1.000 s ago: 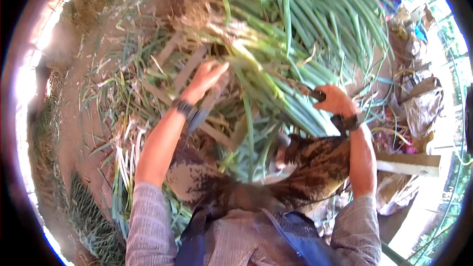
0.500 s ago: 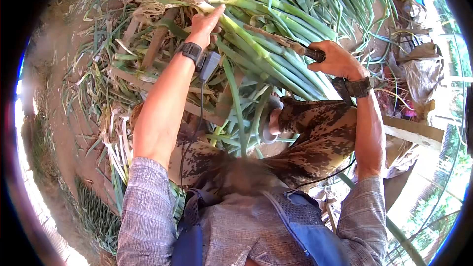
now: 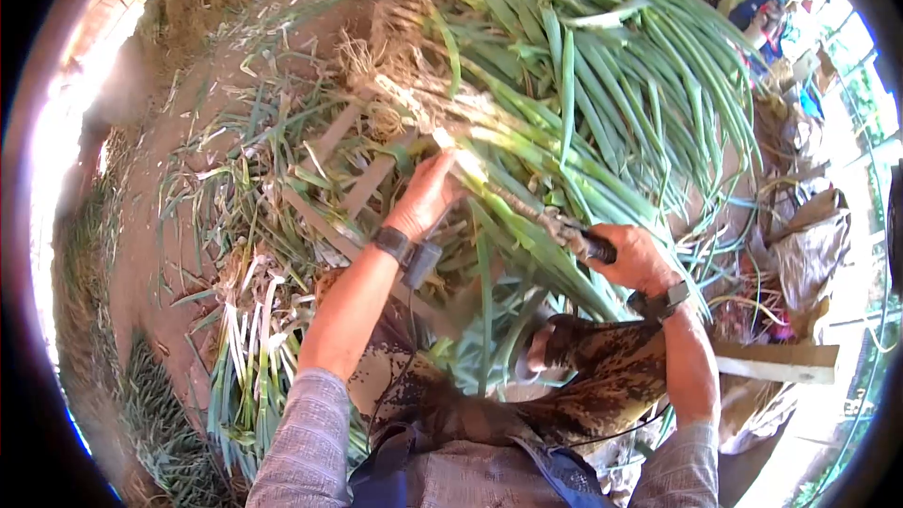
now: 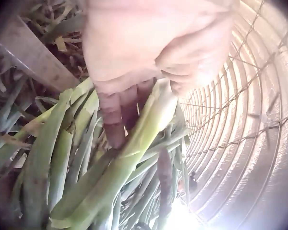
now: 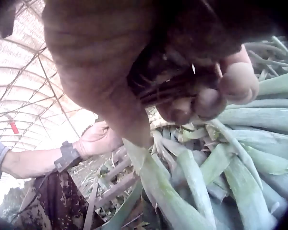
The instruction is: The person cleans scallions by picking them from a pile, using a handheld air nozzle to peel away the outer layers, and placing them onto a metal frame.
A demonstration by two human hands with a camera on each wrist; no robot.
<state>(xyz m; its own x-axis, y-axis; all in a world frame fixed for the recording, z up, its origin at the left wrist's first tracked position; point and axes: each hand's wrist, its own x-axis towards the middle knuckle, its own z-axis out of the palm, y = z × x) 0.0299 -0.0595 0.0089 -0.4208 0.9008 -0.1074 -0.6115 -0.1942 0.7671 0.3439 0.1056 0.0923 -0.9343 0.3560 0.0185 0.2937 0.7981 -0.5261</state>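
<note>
My left hand (image 3: 428,196) holds one long green onion (image 4: 149,115) by its pale shank. In the left wrist view, the fingers curl behind the stalk with the thumb side near its white end. To the right, my right hand (image 3: 635,259) grips the dark handle of a knife (image 3: 555,224), whose brown, dirt-coated blade points toward the left hand across the leaves. Curled fingers (image 5: 209,103) round the handle show in the right wrist view. Beyond both hands lies a big heap of green onions (image 3: 602,75), roots to the left and green leaves to the right.
Wooden slats (image 3: 372,183) and loose leaf scraps (image 3: 254,146) lie left of the heap. A small bunch of white-stemmed onions (image 3: 249,348) sits by the left forearm. A wooden board (image 3: 781,362) juts out at the right. Another person (image 3: 752,0) is at the far right.
The head view has tilted, so the scene shifts. My left hand goes from a pointing finger over the stalks to a curled grip on one onion. The right hand keeps holding the knife.
</note>
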